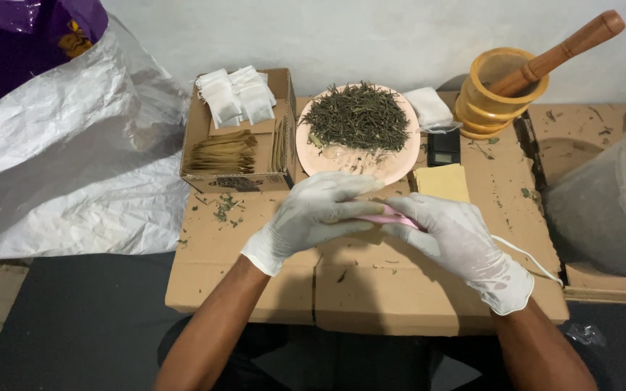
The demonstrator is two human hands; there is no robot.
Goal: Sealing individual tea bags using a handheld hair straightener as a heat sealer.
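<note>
Head view: a slim pink tool (385, 215) is held between two white-gloved hands over a flattened cardboard work surface (371, 289). The left hand (313, 217) is laid over the tool from the left, fingers curled down and loosely closed about its left end, so that most of that end is hidden. The right hand (458, 242) is closed on the tool's right end, fingers wrapped and thumb tucked; a thin white cord (530, 259) is seen trailing from under this hand toward the right edge of the cardboard. The tool's long axis is set roughly left to right, tilted slightly down toward the right, and only a short pink stretch is exposed between the two hands. Neither hand is nearer than the other: both are already touching it.

Just beyond the hands, a pink plate (356, 161) heaped with dried green leaves (356, 116) is placed. To its left, an open cardboard box (237, 130) with white pouches and tan sachets is set. To the right of the plate, a yellow pad (442, 181), a small black device (443, 147) and a wooden mortar with pestle (505, 87) are found. A translucent tub (603, 203) is seen at the far right.
</note>
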